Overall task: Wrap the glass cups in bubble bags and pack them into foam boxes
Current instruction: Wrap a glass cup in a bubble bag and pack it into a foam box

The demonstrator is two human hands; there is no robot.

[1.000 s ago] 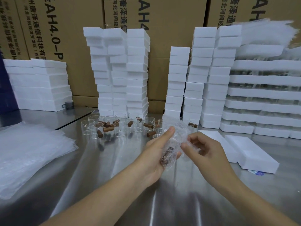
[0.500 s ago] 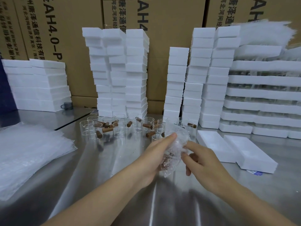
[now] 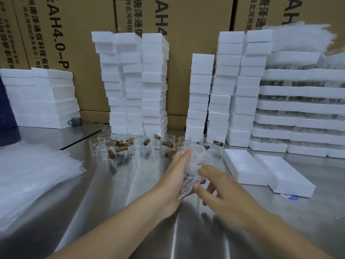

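Note:
My left hand (image 3: 172, 179) holds a glass cup wrapped in a bubble bag (image 3: 193, 168) above the steel table, with the cup's brown wooden handle showing dimly through the plastic. My right hand (image 3: 222, 189) has its fingers spread and pressed against the right side of the bag. Behind them, several bare glass cups with brown handles (image 3: 139, 145) stand on the table. Two white foam boxes (image 3: 244, 167) (image 3: 283, 174) lie side by side to the right of my hands. A pile of flat bubble bags (image 3: 31, 176) lies at the left.
Tall stacks of white foam boxes (image 3: 134, 81) (image 3: 231, 86) stand at the back before cardboard cartons (image 3: 186, 19). Foam trays (image 3: 298, 107) are stacked at the right, flat foam slabs (image 3: 41, 98) at the left. A small grey cup (image 3: 74, 121) sits at the back left.
My right hand has let go its pinch on the bag's top and slid down, fingers now spread against the bag's side. Both hands and the bundle sank slightly lower.

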